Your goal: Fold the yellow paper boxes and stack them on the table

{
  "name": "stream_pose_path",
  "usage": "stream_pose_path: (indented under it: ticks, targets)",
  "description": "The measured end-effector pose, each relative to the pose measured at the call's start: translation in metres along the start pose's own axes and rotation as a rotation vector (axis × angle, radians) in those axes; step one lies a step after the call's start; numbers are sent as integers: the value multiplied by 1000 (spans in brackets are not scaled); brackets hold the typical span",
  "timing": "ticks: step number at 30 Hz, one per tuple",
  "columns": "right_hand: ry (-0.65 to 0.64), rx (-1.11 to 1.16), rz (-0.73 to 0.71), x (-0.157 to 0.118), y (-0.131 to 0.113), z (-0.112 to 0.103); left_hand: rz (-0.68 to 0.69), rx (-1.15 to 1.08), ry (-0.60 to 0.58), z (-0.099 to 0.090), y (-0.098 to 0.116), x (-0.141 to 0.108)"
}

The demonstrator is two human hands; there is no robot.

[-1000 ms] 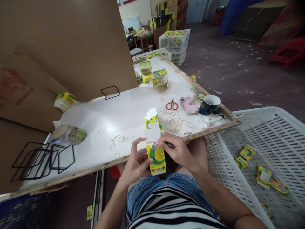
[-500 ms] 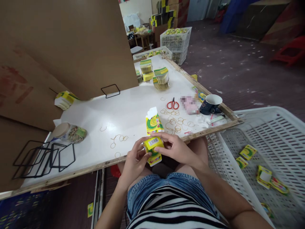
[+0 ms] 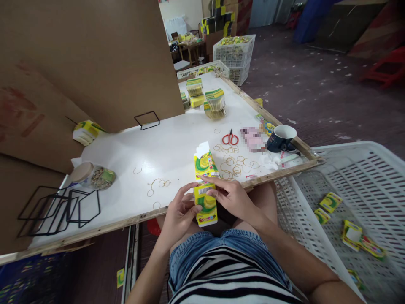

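Note:
A small yellow and green box (image 3: 206, 203) with a barcode near its top is held between my two hands, just off the table's front edge. My left hand (image 3: 183, 211) grips its left side with thumb and fingers. On the upper right part, my right hand (image 3: 229, 195) holds it with the thumb near the barcode and the index finger along the top edge. Just beyond it, more yellow and green cartons (image 3: 204, 164) with white flaps rest on the white table (image 3: 126, 152). Rubber bands (image 3: 236, 171) lie to their right.
Red-handled scissors (image 3: 230, 137), a dark mug (image 3: 281, 138) and bundled cartons (image 3: 215, 102) are on the table. A lidded jar (image 3: 95, 175) and black wire frames (image 3: 60, 211) are at left. A white basket (image 3: 357, 169) stands at the right, beside a wooden table edge.
The box in my hands has tilted so that more of its green and yellow face shows and its lower end sits lower. My right fingers have shifted slightly along its top.

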State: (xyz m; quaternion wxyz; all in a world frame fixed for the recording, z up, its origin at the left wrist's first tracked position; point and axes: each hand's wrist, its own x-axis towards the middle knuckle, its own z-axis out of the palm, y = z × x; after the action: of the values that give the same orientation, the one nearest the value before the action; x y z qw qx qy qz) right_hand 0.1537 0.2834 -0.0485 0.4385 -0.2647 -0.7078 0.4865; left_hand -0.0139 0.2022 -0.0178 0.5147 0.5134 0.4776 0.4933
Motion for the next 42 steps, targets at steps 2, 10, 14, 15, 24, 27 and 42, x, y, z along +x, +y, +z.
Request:
stream_pose_path:
  ticks: [2,10,14,15,24,27,42]
  targets:
    - [81,38,-4,-5,1,-3,4,17,-6,7,-3,1]
    - [650,288,122,-35,21,-33,246,373,-54,10,-14,43]
    - [1138,490,-71,-48,39,-56,359,817,40,-22,-22,77]
    - [1116,519,-35,-50,42,-56,335,901,8,-28,-26,82]
    - [663,549,344,-34,43,1,447,1074,54,-31,-44,85]
    - [454,539,384,-25,37,7,583,1036,133,-23,-40,68]
    - [284,662,427,-24,9,27,103,-111,88,2,-25,21]
